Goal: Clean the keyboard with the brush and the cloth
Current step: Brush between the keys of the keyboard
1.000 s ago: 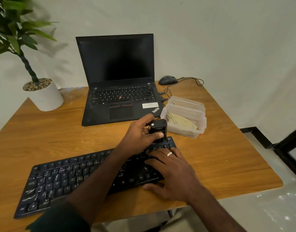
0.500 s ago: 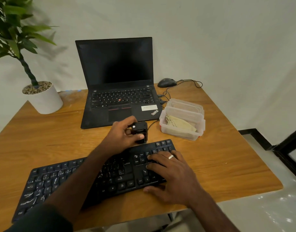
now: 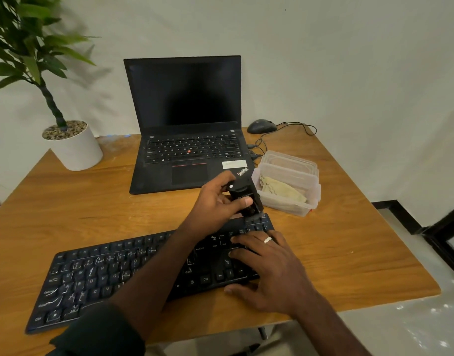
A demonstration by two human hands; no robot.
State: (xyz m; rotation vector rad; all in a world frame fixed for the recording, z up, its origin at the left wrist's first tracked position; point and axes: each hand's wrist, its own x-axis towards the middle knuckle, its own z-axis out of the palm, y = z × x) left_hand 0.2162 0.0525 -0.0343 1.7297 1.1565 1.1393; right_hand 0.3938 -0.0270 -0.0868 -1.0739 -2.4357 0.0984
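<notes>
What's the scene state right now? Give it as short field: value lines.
left hand: grips black brush, bristle end at the keyboard's far right corner
right hand: flat on the right end of the keyboard, ring on one finger
cloth: in clear plastic tub, untouched
laptop: open, screen dark
mouse: behind the tub
potted plant: far left corner

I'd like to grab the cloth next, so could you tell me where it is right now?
In the head view, the cloth lies inside the clear plastic container on the table's right side, just right of the laptop.
</notes>
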